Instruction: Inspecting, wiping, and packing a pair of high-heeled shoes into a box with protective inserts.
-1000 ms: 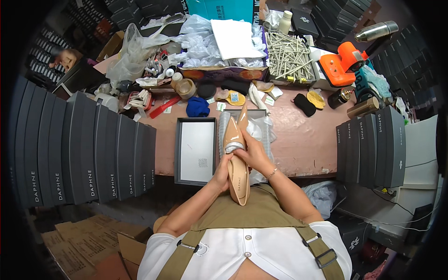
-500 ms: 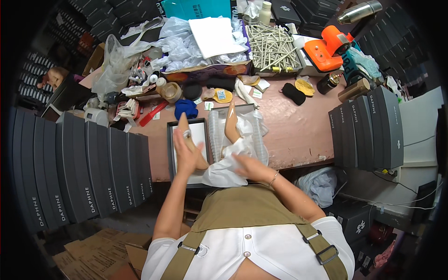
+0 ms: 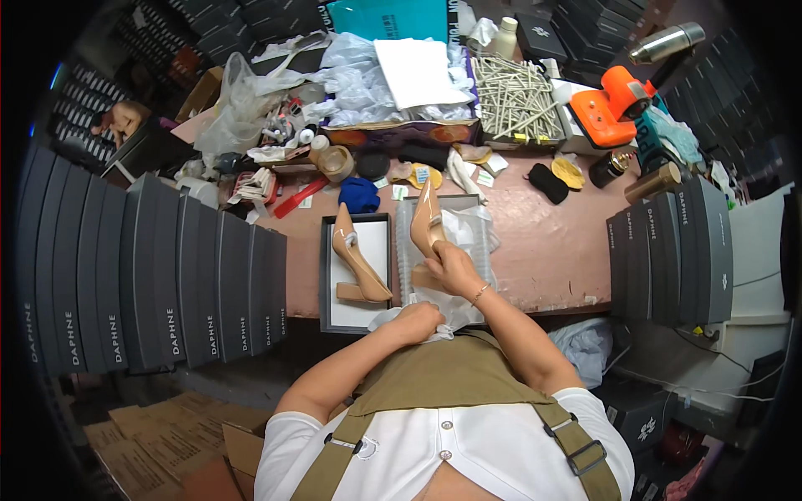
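Right hand (image 3: 451, 265) clenched around the heel end of a glossy beige pointed pump (image 3: 427, 224), long axis pointing away over the open grey shoebox (image 3: 482, 219) on the pink counter (image 3: 551, 242). Left hand (image 3: 418, 321), nearer the body, bunched on white tissue paper (image 3: 386, 317) at that shoebox's near edge. Matching beige pump (image 3: 355, 263) left of the shoebox, in the dark-rimmed lid (image 3: 326, 275).

This is a shoe packing workshop. Stacks of dark shoe boxes (image 3: 159, 275) surround a cluttered pink worktable (image 3: 560, 242)
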